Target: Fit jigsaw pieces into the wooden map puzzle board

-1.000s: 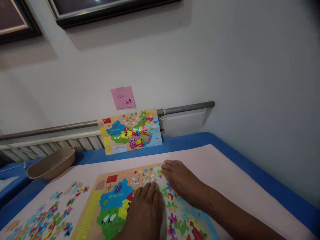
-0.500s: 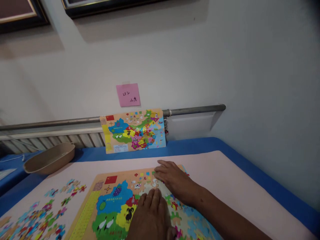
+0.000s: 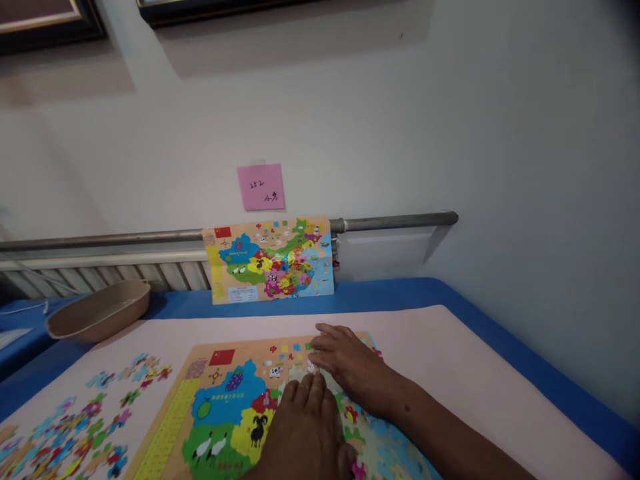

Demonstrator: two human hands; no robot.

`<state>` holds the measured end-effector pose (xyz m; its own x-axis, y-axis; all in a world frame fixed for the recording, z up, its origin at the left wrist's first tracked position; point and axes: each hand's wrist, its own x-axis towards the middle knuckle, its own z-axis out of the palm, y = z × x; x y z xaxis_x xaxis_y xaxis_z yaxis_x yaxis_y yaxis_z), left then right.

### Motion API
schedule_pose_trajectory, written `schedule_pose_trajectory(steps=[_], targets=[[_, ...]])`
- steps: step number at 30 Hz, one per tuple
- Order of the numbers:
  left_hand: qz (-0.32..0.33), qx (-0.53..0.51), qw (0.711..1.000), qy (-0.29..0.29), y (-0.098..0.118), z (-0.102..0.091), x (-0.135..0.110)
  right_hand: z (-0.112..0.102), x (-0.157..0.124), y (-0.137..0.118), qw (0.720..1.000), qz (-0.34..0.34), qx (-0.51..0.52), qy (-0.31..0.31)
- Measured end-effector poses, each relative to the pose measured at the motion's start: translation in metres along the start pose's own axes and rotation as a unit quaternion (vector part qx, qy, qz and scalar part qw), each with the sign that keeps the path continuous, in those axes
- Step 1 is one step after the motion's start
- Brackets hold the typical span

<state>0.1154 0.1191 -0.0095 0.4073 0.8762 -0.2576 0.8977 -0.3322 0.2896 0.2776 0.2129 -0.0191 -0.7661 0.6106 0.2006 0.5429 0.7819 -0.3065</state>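
Left hand (image 3: pixel 305 433) and right hand (image 3: pixel 347 360) lie flat on the wooden China map puzzle (image 3: pixel 235 393), holding nothing; tan bowl (image 3: pixel 97 310) sits beyond.

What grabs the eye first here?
The colourful wooden China map puzzle at the bottom centre, with the left hand and right hand resting on it. Behind it, a matching China map leans against the wall under a pink sticky note. Loose puzzle pieces lie scattered to the left.

Wooden China map puzzle (image 3: pixel 227 417), lying flat, west filled in, east unfinished, loose multicoloured pieces (image 3: pixel 95 420) scattered leftward
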Motion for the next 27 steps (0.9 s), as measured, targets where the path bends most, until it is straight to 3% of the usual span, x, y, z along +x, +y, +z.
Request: schedule_pose_trajectory(steps=[14,21,27], targets=[[-0.013,0.008,1.0,-0.004,0.002,-0.003,-0.001,0.001,-0.002,0.0,1.0,0.001,0.002,0.002],[-0.029,0.019,0.999,0.02,-0.003,-0.004,0.0,0.002,-0.002,0.001,1.0,-0.005,0.01,0.007],[0.005,0.021,0.998,0.055,-0.012,0.0,0.003,0.002,-0.002,0.001,1.0,-0.003,0.006,0.005]])
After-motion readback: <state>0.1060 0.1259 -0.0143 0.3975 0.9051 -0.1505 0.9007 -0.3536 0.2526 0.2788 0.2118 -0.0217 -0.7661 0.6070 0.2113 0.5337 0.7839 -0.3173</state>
